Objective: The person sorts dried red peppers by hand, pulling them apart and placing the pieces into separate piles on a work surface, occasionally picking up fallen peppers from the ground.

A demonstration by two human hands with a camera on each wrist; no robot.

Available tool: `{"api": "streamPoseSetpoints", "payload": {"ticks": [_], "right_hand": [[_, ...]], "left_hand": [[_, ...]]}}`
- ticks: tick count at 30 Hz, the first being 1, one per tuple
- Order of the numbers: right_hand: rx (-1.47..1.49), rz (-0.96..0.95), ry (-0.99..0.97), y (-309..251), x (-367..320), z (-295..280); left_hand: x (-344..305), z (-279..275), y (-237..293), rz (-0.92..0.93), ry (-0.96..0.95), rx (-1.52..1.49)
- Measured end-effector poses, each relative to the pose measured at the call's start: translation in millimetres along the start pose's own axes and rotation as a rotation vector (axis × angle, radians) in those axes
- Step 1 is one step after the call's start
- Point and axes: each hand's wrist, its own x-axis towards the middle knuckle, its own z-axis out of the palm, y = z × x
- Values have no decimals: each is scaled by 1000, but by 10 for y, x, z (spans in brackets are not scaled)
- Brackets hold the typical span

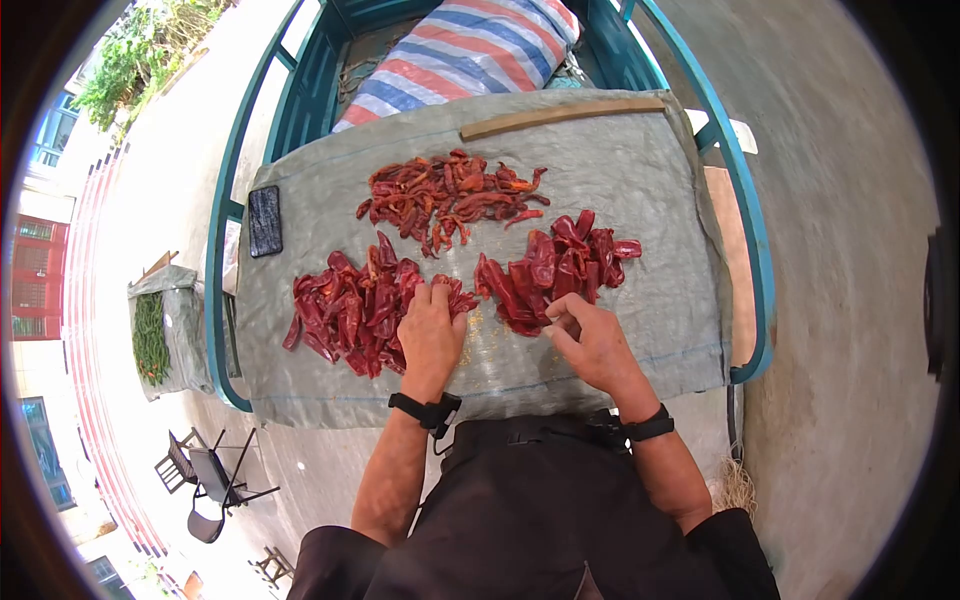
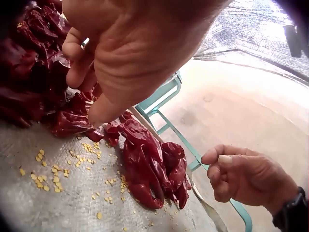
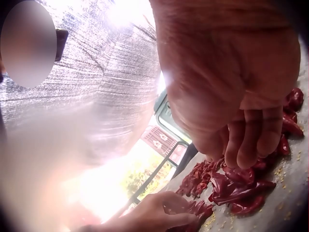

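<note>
Dried red chili peppers lie in three heaps on a grey woven sheet. My left hand is at the inner edge of the left chili heap. Its thumb and fingers pinch a wrinkled red chili, partly hidden behind them. My right hand hovers at the near side of the right chili heap, fingers loosely bent and thumb close to the index finger, with no chili visible in it. Farther back lies a heap of thinner, more orange-red chilies. Yellow seeds are scattered between the two nearer heaps.
A dark phone lies at the sheet's left. A wooden strip rests along the far edge. Teal cart rails flank the sheet, with a striped bag behind. Green peppers and folding chairs stand at left.
</note>
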Motion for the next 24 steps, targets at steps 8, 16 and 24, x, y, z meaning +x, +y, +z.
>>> {"api": "streamPoseSetpoints", "payload": {"ticks": [8,16,24], "right_hand": [[18,-8,2,40,4,12],[17,9,-9,-10,-11,11],[27,10,-15,-6,-32,31]], "left_hand": [[-2,-72,-34,50,-60,144],[-72,64,77,45,-20,11],[-59,171,-12,35,-125,82]]}}
